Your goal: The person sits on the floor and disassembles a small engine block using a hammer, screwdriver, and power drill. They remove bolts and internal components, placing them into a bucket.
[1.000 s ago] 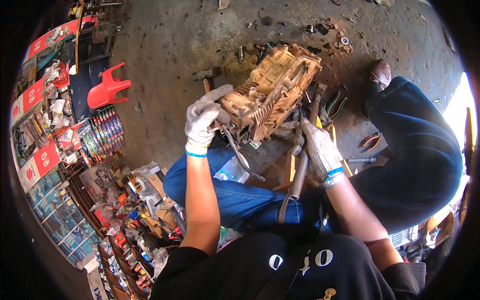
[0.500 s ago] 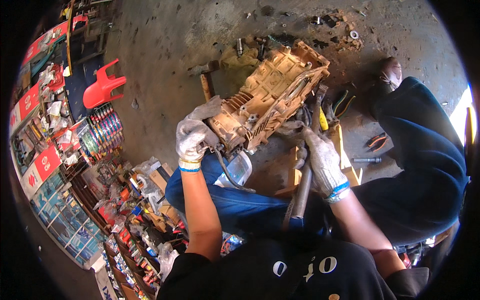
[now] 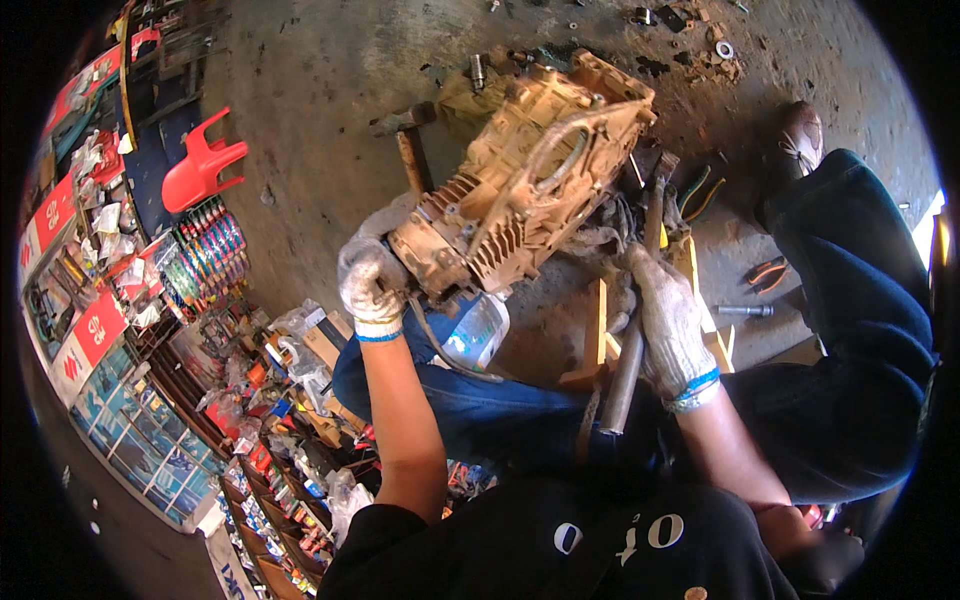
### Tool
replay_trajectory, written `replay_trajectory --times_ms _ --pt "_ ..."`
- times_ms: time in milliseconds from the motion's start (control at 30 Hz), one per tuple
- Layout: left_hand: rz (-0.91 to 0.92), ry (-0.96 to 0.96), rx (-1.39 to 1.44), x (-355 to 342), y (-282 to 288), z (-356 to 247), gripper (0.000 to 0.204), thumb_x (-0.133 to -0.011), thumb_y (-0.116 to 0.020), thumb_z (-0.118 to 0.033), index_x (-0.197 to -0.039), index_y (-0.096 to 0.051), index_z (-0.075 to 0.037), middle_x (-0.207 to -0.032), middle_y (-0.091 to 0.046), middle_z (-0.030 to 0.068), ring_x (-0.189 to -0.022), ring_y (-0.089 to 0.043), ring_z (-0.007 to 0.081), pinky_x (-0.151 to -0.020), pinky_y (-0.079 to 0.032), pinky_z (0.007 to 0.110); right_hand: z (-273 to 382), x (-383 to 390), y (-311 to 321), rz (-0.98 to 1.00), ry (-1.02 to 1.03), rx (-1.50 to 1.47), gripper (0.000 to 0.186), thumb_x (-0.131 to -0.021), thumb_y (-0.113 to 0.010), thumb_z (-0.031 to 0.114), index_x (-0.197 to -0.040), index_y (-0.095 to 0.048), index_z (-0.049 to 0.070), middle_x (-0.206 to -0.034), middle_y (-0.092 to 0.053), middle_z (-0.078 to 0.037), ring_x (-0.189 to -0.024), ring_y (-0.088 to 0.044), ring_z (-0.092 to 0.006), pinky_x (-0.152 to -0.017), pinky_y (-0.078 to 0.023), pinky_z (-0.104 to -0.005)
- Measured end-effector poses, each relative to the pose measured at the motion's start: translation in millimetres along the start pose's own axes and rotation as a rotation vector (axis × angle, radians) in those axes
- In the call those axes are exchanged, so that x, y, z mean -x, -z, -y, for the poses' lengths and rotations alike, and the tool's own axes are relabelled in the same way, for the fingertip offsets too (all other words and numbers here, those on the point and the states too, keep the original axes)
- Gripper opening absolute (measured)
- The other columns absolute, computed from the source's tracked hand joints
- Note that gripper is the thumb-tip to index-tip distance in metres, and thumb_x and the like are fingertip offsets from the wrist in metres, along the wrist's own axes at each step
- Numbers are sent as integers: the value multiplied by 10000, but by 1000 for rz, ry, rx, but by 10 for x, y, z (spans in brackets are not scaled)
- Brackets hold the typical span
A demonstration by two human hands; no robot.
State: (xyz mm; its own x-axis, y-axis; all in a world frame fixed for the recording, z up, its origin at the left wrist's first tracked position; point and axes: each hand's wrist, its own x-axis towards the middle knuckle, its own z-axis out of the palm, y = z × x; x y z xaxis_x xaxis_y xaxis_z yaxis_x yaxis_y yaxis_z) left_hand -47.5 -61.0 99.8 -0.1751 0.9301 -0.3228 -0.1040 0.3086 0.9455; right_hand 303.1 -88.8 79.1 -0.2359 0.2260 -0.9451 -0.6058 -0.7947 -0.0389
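Casing (image 3: pixel 500 215): roll hazard.
It is tilted, ahead of and between left hand (image 3: pixel 372 278) and right hand (image 3: pixel 668 312). Left fingers grasp its near end; right fingers, a tube (image 3: pixel 624 388). A slipping left grip could roll it rightward.

From my distant seat I had 1 view, from the left of 2 fisheye cameras worn side by side on the wearer's head. It looked steeply down over the black shirt (image 3: pixel 480 540), close at the lower edge, with the left hand (image 3: pixel 372 285) and right hand (image 3: pixel 668 325) farther off in mid-frame and the floor (image 3: pixel 310 110) beyond. At my left, a glass-paned case (image 3: pixel 145 455) bowed along the lens's dark round rim.
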Motion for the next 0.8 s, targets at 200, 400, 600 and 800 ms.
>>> replay_trajectory --times_ms 200,400,600,800 --pt "-102 14 -90 -303 26 -101 580 -840 -691 -377 -1114 -662 134 -1217 -656 287 -1106 -657 333 -1039 -484 434 43 50 -1 -26 -27 19 267 -1036 -549 308 -933 -573 64 -641 -519 -3 -444 -483 -116 -417 -464 -241" --pt "-385 -19 -147 -645 -93 -189 444 -909 -623 -238 -1198 -640 99 -1234 -672 215 -1103 -665 294 -974 -535 419 63 44 -48 -31 -28 27 276 -1031 -552 311 -936 -572 53 -625 -523 -15 -430 -499 -128 -416 -479 -253" --pt "-398 35 -52 -897 -771 -317 343 -952 -586 -240 -1133 -683 34 -1009 -716 119 -948 -694 232 -846 -562 357 53 45 -17 -8 -20 45 274 -1033 -541 303 -943 -567 46 -630 -529 -20 -432 -502 -126 -417 -476 -250" --pt "-181 -36 -79 -1012 -1322 -305 378 -930 -619 -215 -1177 -687 62 -1068 -712 159 -982 -690 242 -861 -550 351 31 38 10 -6 1 -18 296 -1051 -503 296 -918 -573 41 -635 -540 -30 -437 -509 -138 -422 -474 -261"
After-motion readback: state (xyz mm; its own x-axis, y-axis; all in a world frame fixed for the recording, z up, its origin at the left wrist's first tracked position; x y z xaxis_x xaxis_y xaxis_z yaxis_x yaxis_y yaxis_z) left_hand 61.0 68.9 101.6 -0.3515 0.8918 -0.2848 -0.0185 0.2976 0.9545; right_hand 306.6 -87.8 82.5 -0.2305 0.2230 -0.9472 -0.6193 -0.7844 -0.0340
